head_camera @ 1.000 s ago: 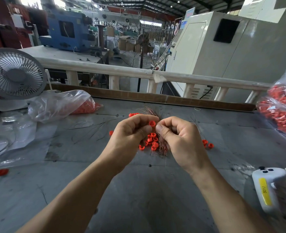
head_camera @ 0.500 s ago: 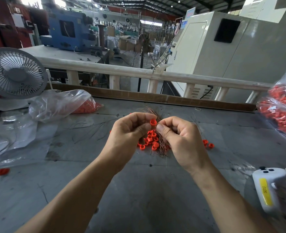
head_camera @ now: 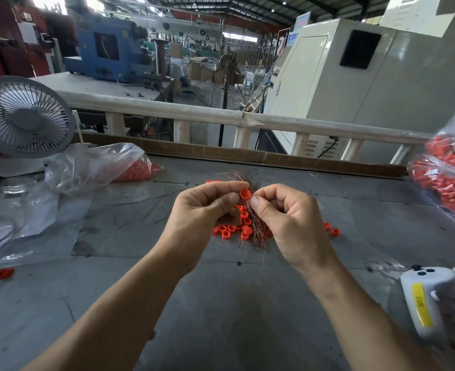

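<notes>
My left hand [head_camera: 202,212] pinches a small red plastic cap [head_camera: 245,194] between thumb and forefinger above the grey table. My right hand [head_camera: 288,220] faces it, fingers curled, pinching a bundle of thin copper wires [head_camera: 256,226] that hangs down below the thumb and fans out above it. The cap sits right against the wires at my right thumb tip. Under both hands several loose red caps [head_camera: 227,231] lie in a small heap on the table [head_camera: 221,303].
A clear bag with red caps [head_camera: 100,164] lies at the back left beside a white desk fan [head_camera: 23,116]. Another full bag of red parts [head_camera: 451,172] is at the right edge. A white controller [head_camera: 424,298] lies front right. One red cap [head_camera: 4,273] lies far left.
Both hands stay almost in place, close together over the heap. The cap and my left thumb have shifted slightly toward the wire bundle.
</notes>
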Action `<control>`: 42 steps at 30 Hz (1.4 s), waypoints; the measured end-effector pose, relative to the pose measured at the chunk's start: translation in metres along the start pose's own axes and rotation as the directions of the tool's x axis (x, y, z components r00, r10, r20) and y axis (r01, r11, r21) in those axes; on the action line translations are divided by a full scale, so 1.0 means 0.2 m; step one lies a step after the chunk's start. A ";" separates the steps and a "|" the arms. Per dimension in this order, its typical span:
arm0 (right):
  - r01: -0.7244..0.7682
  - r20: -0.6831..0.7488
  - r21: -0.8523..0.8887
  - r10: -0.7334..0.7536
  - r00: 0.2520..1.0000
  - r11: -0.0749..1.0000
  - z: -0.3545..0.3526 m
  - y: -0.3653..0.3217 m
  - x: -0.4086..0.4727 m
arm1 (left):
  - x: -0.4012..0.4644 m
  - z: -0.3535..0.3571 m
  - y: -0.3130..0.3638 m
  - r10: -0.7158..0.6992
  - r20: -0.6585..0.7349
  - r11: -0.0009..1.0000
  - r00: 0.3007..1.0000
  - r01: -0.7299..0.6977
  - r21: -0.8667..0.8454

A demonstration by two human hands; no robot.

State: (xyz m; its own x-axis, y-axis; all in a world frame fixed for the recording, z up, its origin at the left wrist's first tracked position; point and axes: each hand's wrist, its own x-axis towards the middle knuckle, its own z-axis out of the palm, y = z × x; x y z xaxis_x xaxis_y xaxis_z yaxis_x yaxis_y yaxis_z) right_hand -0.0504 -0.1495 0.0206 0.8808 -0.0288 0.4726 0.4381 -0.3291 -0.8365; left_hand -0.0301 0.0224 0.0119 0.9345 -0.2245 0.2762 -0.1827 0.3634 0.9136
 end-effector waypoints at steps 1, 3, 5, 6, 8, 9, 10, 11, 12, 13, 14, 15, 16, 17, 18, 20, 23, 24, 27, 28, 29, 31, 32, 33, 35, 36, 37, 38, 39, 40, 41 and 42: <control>-0.002 -0.001 0.000 0.002 1.000 1.000 0.00 0.00 0.00 | 0.00 0.00 0.00 -0.006 0.001 1.000 1.000 0.006 -0.003; -0.006 -0.007 0.002 0.006 1.000 1.000 0.00 0.00 0.00 | 0.00 0.00 0.00 -0.016 -0.002 1.000 1.000 0.016 -0.004; -0.007 -0.011 0.004 0.007 1.000 1.000 0.00 0.00 0.00 | 0.00 0.00 0.00 -0.023 -0.007 1.000 1.000 0.023 -0.011; -0.006 -0.013 0.003 0.006 1.000 1.000 0.00 -0.01 0.00 | 0.00 0.00 0.00 -0.027 -0.010 0.999 1.000 0.027 -0.017; -0.008 -0.011 0.008 0.008 1.000 1.000 0.01 -0.01 0.00 | 0.00 0.00 0.00 -0.035 -0.017 0.999 0.999 0.035 -0.024; -0.011 -0.007 0.017 0.011 1.000 1.000 0.01 -0.01 0.00 | 0.00 0.00 0.00 -0.038 -0.020 0.999 0.999 0.038 -0.026; -0.012 -0.001 0.027 0.012 1.000 1.000 0.00 -0.01 0.00 | 0.00 0.00 0.00 -0.044 -0.023 0.999 0.999 0.043 -0.028; -0.010 0.007 0.036 0.010 1.000 0.999 0.00 -0.01 -0.01 | 0.01 0.00 0.00 -0.054 -0.026 0.998 0.998 0.053 -0.032; -0.009 0.014 0.046 0.008 1.000 0.999 0.00 -0.01 -0.01 | 0.01 0.00 0.00 -0.069 -0.026 0.997 0.997 0.068 -0.037; -0.010 0.019 0.058 0.009 1.000 0.998 0.00 -0.01 -0.01 | 0.01 0.00 0.00 -0.084 -0.023 0.996 0.996 0.083 -0.041; -0.016 0.026 0.076 0.014 1.000 0.997 0.00 -0.01 -0.01 | 0.01 0.00 0.00 -0.096 -0.015 0.995 0.995 0.096 -0.042; -0.026 0.035 0.097 0.023 0.999 0.995 0.00 -0.01 0.00 | 0.01 0.00 0.00 -0.104 -0.002 0.994 0.995 0.104 -0.045; -0.042 0.047 0.122 0.036 0.998 0.992 0.01 -0.01 0.00 | 0.01 0.00 0.00 -0.109 0.013 0.992 0.994 0.110 -0.055; -0.065 0.063 0.153 0.056 0.996 0.986 0.01 -0.01 0.00 | 0.01 0.00 0.00 -0.111 0.025 0.991 0.994 0.112 -0.072; -0.097 0.080 0.191 0.083 0.993 0.977 0.01 -0.01 0.00 | 0.01 0.00 -0.01 -0.111 0.031 0.989 0.993 0.113 -0.091; -0.168 0.112 0.263 0.143 0.983 0.950 0.02 -0.01 0.00 | 0.02 -0.01 -0.01 -0.109 0.027 0.986 0.994 0.112 -0.124; -0.229 0.106 0.260 0.208 0.972 0.938 0.02 -0.01 0.00 | 0.02 -0.01 -0.01 -0.109 0.013 0.981 0.994 0.110 -0.160; -0.238 0.106 0.251 0.217 0.970 0.938 0.02 0.00 0.00 | 0.02 -0.01 -0.01 -0.114 0.006 0.979 0.993 0.113 -0.168; -0.264 0.130 0.258 0.237 0.963 0.929 0.03 0.00 -0.01 | 0.02 -0.01 -0.01 -0.131 -0.011 0.976 0.991 0.127 -0.177; -0.272 0.141 0.265 0.242 0.960 0.925 0.03 0.01 -0.01 | 0.02 -0.01 -0.01 -0.136 -0.014 0.973 0.991 0.131 -0.188; -0.275 0.154 0.266 0.241 0.958 0.924 0.04 0.02 -0.01 | 0.02 -0.01 -0.01 -0.142 -0.015 0.969 0.990 0.136 -0.205; -0.280 0.181 0.257 0.239 0.954 0.925 0.04 0.03 -0.01 | 0.02 -0.01 0.00 -0.159 -0.017 0.960 0.987 0.151 -0.238; -0.283 0.191 0.258 0.238 0.952 0.924 0.04 0.04 -0.01 | 0.02 -0.01 0.00 -0.171 -0.018 0.954 0.985 0.161 -0.251; -0.283 0.195 0.262 0.236 0.952 0.923 0.04 0.04 0.00 | 0.02 -0.01 0.01 -0.184 -0.019 0.949 0.983 0.173 -0.265; -0.248 0.149 0.193 0.222 0.964 0.949 0.01 0.06 0.01 | 0.02 -0.01 0.01 -0.204 -0.023 0.941 0.979 0.190 -0.280; -0.219 0.083 0.107 0.211 0.974 0.970 -0.01 0.07 0.03 | 0.02 -0.01 0.01 -0.211 -0.028 0.940 0.977 0.195 -0.280; -0.198 -0.004 0.008 0.198 0.980 0.980 -0.04 0.09 0.04 | 0.02 -0.01 0.02 -0.215 -0.037 0.940 0.976 0.197 -0.278; -0.193 -0.106 -0.092 0.183 0.977 0.977 -0.08 0.11 0.06 | 0.02 -0.01 0.02 -0.219 -0.049 0.941 0.975 0.197 -0.276; -0.205 -0.207 -0.194 0.164 0.965 0.959 -0.13 0.14 0.07 | 0.02 -0.02 0.02 -0.221 -0.061 0.942 0.973 0.197 -0.271; -0.233 -0.284 -0.291 0.149 0.947 0.928 -0.17 0.16 0.09 | 0.02 -0.02 0.02 -0.222 -0.075 0.946 0.972 0.195 -0.260; -0.272 -0.331 -0.380 0.145 0.933 0.884 -0.21 0.19 0.10 | 0.02 -0.02 0.01 -0.222 -0.089 0.949 0.971 0.195 -0.247; -0.315 -0.345 -0.451 0.162 0.924 0.835 -0.25 0.21 0.10 | 0.02 -0.02 0.01 -0.224 -0.102 0.953 0.969 0.196 -0.233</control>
State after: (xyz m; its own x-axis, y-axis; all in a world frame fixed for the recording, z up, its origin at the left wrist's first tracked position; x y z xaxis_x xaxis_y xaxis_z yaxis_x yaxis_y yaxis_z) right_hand -0.0228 -0.2115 0.0084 0.8231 -0.4058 0.3974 0.0077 -0.6917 -0.7222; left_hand -0.0246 0.0266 0.0143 0.9778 -0.2070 0.0323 0.0803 0.5127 0.8548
